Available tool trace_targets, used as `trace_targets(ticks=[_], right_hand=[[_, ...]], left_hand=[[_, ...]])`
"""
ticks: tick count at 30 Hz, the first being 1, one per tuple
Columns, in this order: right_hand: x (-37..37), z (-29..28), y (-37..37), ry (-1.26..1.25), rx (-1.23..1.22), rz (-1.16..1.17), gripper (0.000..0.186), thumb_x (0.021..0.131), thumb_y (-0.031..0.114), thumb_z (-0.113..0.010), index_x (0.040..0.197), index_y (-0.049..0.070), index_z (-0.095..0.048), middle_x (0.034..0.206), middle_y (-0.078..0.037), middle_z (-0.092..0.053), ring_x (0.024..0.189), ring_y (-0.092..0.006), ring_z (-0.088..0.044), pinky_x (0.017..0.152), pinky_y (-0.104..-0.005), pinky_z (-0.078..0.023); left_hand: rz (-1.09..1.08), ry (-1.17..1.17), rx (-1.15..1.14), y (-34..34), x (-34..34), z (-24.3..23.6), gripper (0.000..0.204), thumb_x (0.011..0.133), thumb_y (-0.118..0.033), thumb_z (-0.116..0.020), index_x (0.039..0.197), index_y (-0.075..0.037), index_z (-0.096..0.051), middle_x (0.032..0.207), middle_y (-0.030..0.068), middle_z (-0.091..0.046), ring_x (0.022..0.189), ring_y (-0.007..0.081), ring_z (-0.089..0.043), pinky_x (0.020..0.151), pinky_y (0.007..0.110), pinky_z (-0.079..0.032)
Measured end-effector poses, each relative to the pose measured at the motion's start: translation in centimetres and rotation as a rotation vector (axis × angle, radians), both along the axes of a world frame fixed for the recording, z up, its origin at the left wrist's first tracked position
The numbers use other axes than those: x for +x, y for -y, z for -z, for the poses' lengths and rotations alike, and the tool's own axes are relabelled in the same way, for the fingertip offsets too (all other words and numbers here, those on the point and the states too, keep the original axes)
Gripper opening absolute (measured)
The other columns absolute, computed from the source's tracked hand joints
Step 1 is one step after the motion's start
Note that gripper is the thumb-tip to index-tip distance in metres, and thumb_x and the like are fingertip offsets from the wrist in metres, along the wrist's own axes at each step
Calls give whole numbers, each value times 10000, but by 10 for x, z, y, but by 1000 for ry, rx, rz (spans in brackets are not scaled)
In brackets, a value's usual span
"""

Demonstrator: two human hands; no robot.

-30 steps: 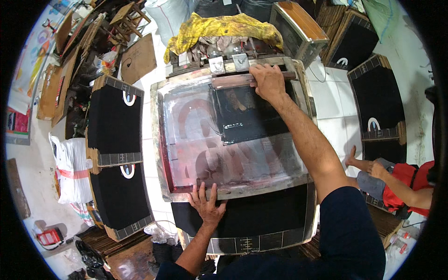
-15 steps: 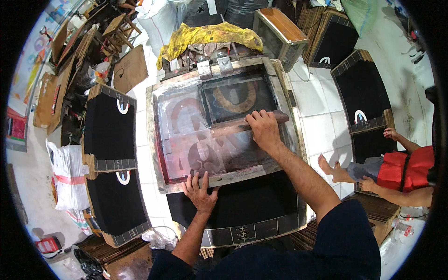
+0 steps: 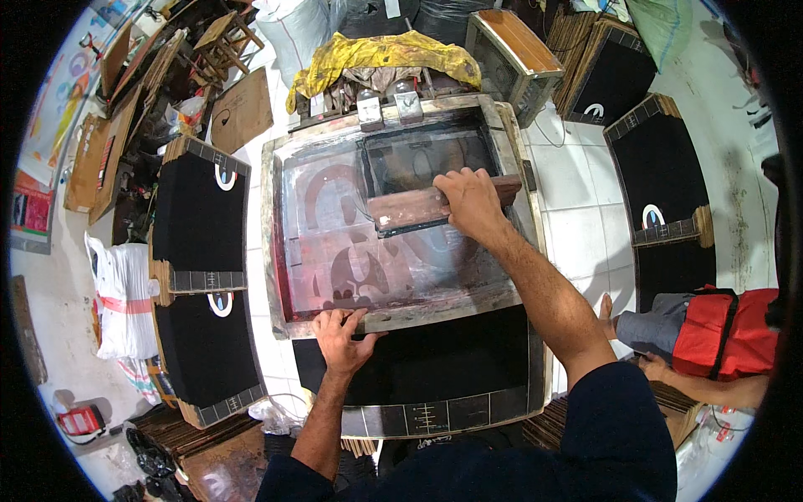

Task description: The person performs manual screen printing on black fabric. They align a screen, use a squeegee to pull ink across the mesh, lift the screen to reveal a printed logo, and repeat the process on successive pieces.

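Observation:
A screen-printing frame (image 3: 418, 317) with a translucent mesh lies over a black panel (image 3: 435, 360) whose near part sticks out below it. Curved grey and reddish shapes show through the mesh. My right hand (image 3: 475, 205) is closed round a wooden squeegee (image 3: 407, 209), which stands over the dark-bordered rectangle at the mesh's upper right. At the frame's near rim, my left hand (image 3: 341, 339) rests with its fingers curled over the wood and its thumb stretched to the right. Two metal hinge clamps (image 3: 408, 106) hold the far edge.
Black panels with white oval prints lie on the left (image 3: 201, 217) and right (image 3: 661, 176). A yellow cloth (image 3: 385, 57) drapes behind the frame, beside a wood-topped cabinet (image 3: 523, 50). At the right sits a person in red clothing (image 3: 711, 330). White sacks (image 3: 130, 293) stand far left.
My right hand has moved the squeegee slightly up and away from me, tilting its face into view. My left hand's fingers have curled more on the rim. The seated person's hand has lowered.

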State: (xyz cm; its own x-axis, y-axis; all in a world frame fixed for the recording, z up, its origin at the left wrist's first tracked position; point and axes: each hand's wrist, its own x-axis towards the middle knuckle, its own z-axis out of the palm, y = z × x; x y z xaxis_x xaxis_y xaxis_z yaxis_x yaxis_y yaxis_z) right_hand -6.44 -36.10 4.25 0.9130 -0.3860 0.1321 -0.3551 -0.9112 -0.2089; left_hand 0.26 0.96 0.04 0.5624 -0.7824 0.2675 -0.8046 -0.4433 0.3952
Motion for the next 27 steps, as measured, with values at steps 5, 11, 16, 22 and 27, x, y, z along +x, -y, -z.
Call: trace_targets(ticks=[5,11,16,22,27], right_hand=[[25,5,27,7,13,-39,334,780,161,-835,1086,144,-702,1051,-70,-732,1053,-304,-681,908,-474,-476],[138,-1,132,-119,47,-50,515,801,237,-849,1293,158,-717,1200,-122,-740,1170,-345,-663,1026,-517,-461],[118,16,119,357,-32,63,561,835,266,-828,1361,145,-672,1310,-138,-661,1332,-347,-540,1105,-529,-393],[-67,7,-86,338,115,248,475,914,340,-769,1318,109,-676,1304,-153,-623,1331,-343,-509,1149,-559,-323],[-97,-66,-134,628,-92,196,428,958,384,-732,1239,64,-688,1145,-149,-646,1154,-340,-610,983,-497,-455]], left_hand=[[-14,-33,17,2,0,-5,525,609,-290,-963,1084,-136,-801,1009,45,-657,955,256,-585,896,462,-398],[-38,-51,64,3,-4,-17,514,626,-271,-928,1107,-139,-804,1042,56,-679,979,269,-596,931,469,-406],[-31,-19,42,5,-6,-21,569,579,-294,-975,1091,-116,-802,1028,59,-658,975,277,-582,907,468,-411],[-15,-14,21,8,-4,-46,576,613,-416,-974,1073,-107,-812,1005,69,-653,972,265,-579,895,460,-395],[38,90,8,12,14,-148,626,686,-619,-884,1089,-144,-818,977,50,-645,972,276,-564,911,484,-378]])
